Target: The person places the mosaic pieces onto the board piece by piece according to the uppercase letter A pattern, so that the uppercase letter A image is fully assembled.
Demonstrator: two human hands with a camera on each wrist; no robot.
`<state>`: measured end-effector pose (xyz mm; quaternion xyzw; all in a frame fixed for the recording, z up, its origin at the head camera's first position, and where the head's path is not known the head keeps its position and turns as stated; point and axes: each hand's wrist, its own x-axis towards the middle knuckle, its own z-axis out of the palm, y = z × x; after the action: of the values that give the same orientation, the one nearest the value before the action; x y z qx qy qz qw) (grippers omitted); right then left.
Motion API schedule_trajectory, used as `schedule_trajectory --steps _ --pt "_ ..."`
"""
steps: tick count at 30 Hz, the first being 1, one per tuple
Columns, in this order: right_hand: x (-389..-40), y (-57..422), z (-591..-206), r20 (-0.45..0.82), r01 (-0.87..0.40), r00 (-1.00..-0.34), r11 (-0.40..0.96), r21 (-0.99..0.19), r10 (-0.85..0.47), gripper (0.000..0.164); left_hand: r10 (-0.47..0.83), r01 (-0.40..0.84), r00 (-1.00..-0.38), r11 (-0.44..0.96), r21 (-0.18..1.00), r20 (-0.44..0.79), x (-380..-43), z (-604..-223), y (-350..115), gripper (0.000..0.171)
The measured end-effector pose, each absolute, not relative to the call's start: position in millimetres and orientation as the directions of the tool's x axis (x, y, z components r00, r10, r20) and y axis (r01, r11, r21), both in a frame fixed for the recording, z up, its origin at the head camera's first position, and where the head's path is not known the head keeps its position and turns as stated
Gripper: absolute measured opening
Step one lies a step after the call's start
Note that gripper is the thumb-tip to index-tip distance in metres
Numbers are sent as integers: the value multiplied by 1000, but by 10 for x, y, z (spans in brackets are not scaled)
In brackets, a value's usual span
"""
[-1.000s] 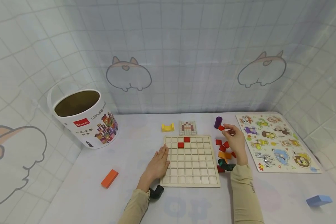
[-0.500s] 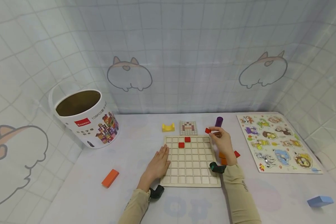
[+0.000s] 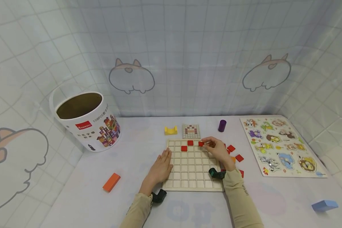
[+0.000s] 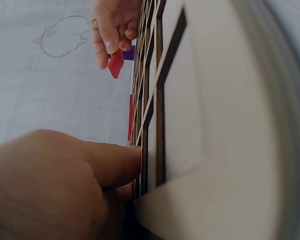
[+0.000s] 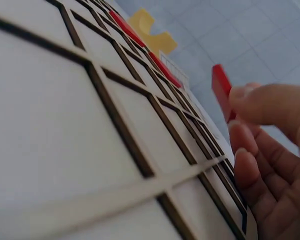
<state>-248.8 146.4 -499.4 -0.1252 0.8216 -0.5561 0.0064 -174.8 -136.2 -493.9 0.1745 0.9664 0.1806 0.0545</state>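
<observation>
My right hand (image 3: 217, 150) pinches a red square tile (image 5: 221, 90) between thumb and fingers, close over the top row of a wooden grid board (image 3: 192, 174). In the right wrist view the tile is tilted up, its lower part hidden by the fingertips. Two red tiles sit in the board's cells: one in the top row (image 3: 190, 142), another a row lower (image 3: 184, 148), to its left. My left hand (image 3: 160, 167) lies with straight fingers along the board's left edge; its thumb touches the frame in the left wrist view. A small pattern card (image 3: 191, 131) lies just behind the board.
Loose red tiles (image 3: 239, 158) and orange pieces lie right of the board, partly behind my right arm. Behind stand a yellow block (image 3: 170, 130) and purple cylinder (image 3: 222, 126). An animal puzzle (image 3: 283, 148) lies right, a bucket (image 3: 102, 126) stands left, with orange (image 3: 111, 182) and blue (image 3: 325, 205) blocks nearer.
My right hand has carried the red tile leftward from beside the purple cylinder to over the board's top row. The left hand has stayed at the board's left edge.
</observation>
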Motion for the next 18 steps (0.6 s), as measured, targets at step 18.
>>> schedule_trajectory --steps 18 --pt "-2455 1299 -5079 146 -219 -973 523 -824 -177 25 353 314 -935 867 387 -32 -1755 -4950 -1356 59"
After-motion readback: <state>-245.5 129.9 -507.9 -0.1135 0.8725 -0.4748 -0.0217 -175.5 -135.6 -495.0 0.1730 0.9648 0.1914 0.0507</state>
